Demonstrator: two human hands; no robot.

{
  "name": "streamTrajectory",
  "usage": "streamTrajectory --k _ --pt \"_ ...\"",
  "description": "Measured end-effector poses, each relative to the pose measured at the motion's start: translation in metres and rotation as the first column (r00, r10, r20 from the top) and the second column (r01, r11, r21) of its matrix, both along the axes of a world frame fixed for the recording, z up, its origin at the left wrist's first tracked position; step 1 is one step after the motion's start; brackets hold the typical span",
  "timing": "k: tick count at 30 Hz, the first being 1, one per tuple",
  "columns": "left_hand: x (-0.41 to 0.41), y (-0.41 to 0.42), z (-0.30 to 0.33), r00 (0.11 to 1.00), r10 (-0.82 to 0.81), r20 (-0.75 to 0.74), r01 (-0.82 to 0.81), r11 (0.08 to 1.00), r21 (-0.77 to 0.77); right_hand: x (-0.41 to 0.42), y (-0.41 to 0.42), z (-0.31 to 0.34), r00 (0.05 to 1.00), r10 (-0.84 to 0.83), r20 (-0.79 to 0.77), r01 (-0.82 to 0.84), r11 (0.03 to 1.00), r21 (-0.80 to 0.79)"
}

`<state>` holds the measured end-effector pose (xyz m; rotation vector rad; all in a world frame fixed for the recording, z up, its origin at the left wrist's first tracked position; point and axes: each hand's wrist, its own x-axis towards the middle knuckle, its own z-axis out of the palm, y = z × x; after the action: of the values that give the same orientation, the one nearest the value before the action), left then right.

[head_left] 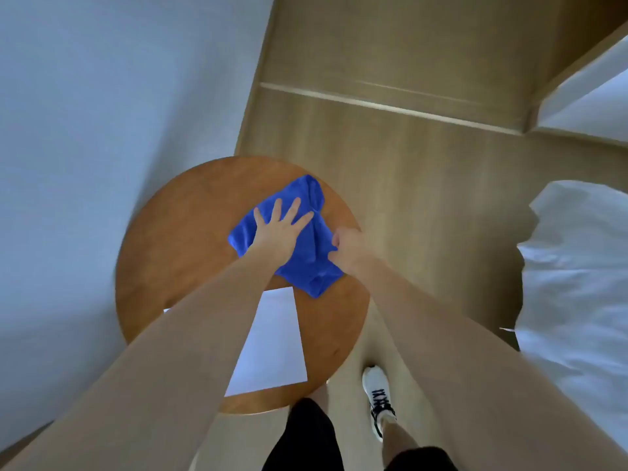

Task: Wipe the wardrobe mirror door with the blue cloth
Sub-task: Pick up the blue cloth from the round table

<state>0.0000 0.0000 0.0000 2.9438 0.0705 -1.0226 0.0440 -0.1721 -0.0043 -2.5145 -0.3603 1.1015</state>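
Observation:
The blue cloth (307, 248) lies crumpled on a round wooden table (176, 232) in the middle of the head view. My left hand (277, 229) rests flat on the cloth's left part, fingers spread and straight. My right hand (348, 246) is at the cloth's right edge with its fingers curled, and it grips the fabric there. No mirror door shows in this view.
A white sheet of paper (272, 341) lies on the table's near side, partly under my left forearm. A pale wall (102, 113) stands to the left. White bedding (574, 277) fills the right. Wooden floor (407, 185) runs ahead, and my white shoe (377, 399) stands beside the table.

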Motion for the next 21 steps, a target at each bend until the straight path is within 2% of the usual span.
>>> streamTrajectory --k 3,8,12,15,17,19,21 --pt "0.010 -0.004 -0.011 1.000 -0.023 -0.006 0.023 0.997 0.079 0.004 -0.006 -0.011 0.999 -0.051 -0.011 0.051 0.998 -0.037" --pt "0.017 -0.019 -0.029 0.982 -0.157 0.104 0.134 0.971 0.196 0.005 -0.013 -0.017 0.995 -0.089 -0.047 0.087 0.995 -0.042" --pt "0.017 -0.020 -0.023 0.978 -0.207 -0.014 0.204 0.950 0.235 0.008 -0.016 -0.010 0.993 -0.086 -0.086 0.081 0.995 -0.052" --pt "0.030 -0.024 -0.008 0.979 -0.174 -0.105 0.191 0.965 0.182 0.020 -0.021 0.007 0.993 -0.034 -0.114 0.030 0.999 -0.042" --pt "0.045 -0.034 0.012 0.987 -0.087 -0.135 0.098 0.993 0.072 0.029 -0.028 0.021 0.994 -0.007 -0.111 0.000 0.998 -0.064" --pt "0.062 -0.051 0.035 0.991 -0.034 -0.130 0.029 0.999 -0.044 0.041 -0.039 0.039 0.997 -0.002 -0.079 -0.005 0.996 -0.086" --pt "0.081 -0.071 0.059 0.994 -0.049 -0.099 0.044 0.997 -0.057 0.057 -0.054 0.061 0.998 0.001 -0.059 -0.007 0.994 -0.105"
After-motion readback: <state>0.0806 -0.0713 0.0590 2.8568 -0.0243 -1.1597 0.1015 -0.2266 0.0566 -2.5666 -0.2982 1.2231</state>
